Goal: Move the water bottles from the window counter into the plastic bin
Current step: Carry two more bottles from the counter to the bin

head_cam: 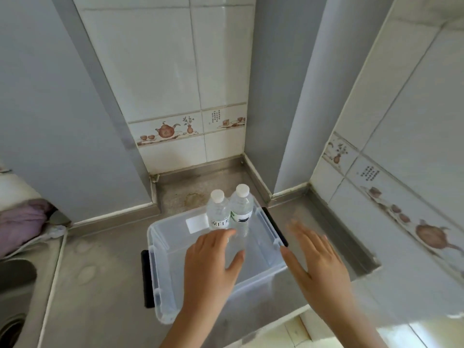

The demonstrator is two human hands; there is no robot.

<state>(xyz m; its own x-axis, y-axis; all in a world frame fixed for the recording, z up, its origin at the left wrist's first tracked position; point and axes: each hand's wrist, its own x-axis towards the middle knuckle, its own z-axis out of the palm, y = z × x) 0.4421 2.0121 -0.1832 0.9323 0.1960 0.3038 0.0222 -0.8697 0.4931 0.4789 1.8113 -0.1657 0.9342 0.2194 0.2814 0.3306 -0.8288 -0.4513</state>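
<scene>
- Plastic bin (pixel 263 270): clear, on worktop (pixel 100 285).
- Water bottles (pixel 218 209), (pixel 241 205): two, upright in bin, touching.
- Left hand (pixel 211 264), right hand (pixel 319 259): spread wide, holding nothing.

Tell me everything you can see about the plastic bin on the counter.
The plastic bin is a clear, rectangular tub with no lid on, and black clip handles on its two short ends. It sits flat on the grey counter, turned at a slight angle. A white label shows on its far wall. Two capped water bottles stand upright at its far end. The left hand is over its middle and the right hand over its right rim.
</scene>
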